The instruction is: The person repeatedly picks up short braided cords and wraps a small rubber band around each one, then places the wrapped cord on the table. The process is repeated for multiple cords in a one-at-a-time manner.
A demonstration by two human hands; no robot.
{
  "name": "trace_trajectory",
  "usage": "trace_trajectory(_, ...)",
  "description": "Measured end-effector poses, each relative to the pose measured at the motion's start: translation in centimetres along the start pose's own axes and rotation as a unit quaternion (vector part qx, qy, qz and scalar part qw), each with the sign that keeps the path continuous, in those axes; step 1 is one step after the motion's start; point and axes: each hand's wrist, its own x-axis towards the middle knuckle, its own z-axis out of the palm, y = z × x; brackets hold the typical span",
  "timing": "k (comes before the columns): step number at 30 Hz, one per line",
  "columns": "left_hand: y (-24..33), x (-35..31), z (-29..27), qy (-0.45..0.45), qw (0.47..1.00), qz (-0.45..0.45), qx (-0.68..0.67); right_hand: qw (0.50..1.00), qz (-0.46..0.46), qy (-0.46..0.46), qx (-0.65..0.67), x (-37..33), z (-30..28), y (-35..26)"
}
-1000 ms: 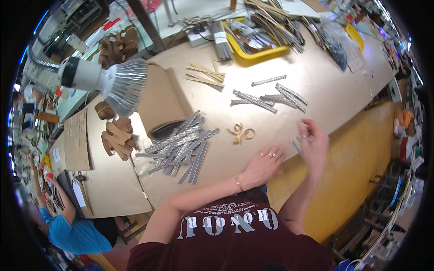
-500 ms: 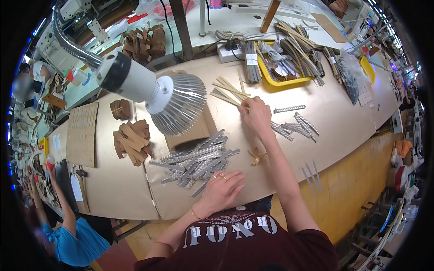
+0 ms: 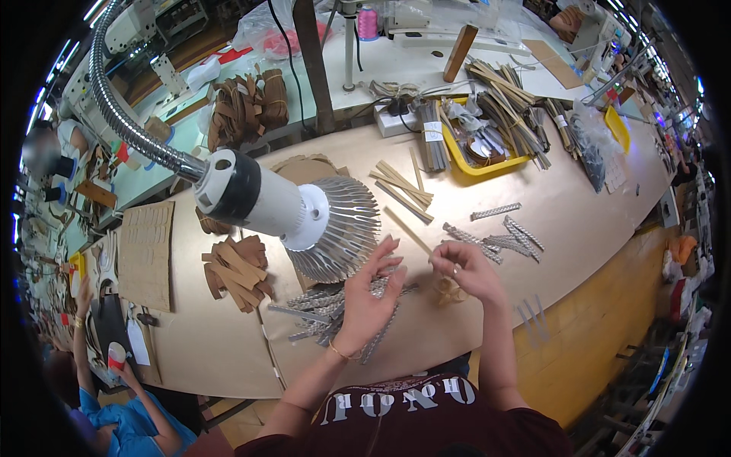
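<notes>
One tan strip [image 3: 408, 231] pinched at its tip, apart from its fellows

From where I stand, the person's right hand [image 3: 467, 271] is closed narrow on the near end of that strip, which slants away over the tabletop [image 3: 434, 335] toward the loose tan strips [image 3: 402, 185]. Gripping only the tip probably leaves the length free to turn. The left hand [image 3: 370, 297] is spread wide, with nothing in it that I can see, in front of the heap of braided grey strips [image 3: 326, 303]; whether it touches them I can't tell. Short braided pieces [image 3: 509, 244] lie well apart to the right, perhaps so the two lots don't mix. Curled tan scraps [image 3: 448, 291] sit just beside the right hand, partly hidden by it. A lamp [image 3: 339, 228] hangs over the far side of the heap, presumably to light this spot.

Half a second ago the right hand was out among the tan strips, and the left lay low by the heap, near the tabletop's edge. Now the one strip has come clear, closer to the body, and the left hand has moved farther in, its fingers opened toward the right, while the short braided pieces keep their arrangement
</notes>
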Motion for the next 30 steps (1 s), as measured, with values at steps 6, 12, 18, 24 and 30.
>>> trace_trajectory(6, 0.9, 1.5, -1.0, 0.03, 0.992, -0.043, -0.114, 0.995, 0.063, -0.036, 0.064, -2.8, 2.3, -0.6)
trace_trajectory(12, 1.6, 1.3, -0.3, 0.04, 0.996, 0.029, -0.071, 0.943, -0.087, 0.275, -0.164, -3.3, 5.1, -2.8)
trace_trajectory(18, 1.8, 0.9, 0.1, 0.014, 0.993, 0.108, -0.047, 0.97, -0.103, 0.213, -0.064, -5.7, 6.8, -6.6)
trace_trajectory(24, 2.0, 0.2, -0.5, -0.002, 0.991, 0.081, -0.107, 0.953, -0.21, 0.201, -0.082, -5.3, 7.8, -7.8)
trace_trajectory(30, 2.4, -0.3, -0.3, -0.05, 0.99, 0.066, -0.111, 0.952, -0.229, 0.194, -0.05, -5.8, 7.4, -7.9)
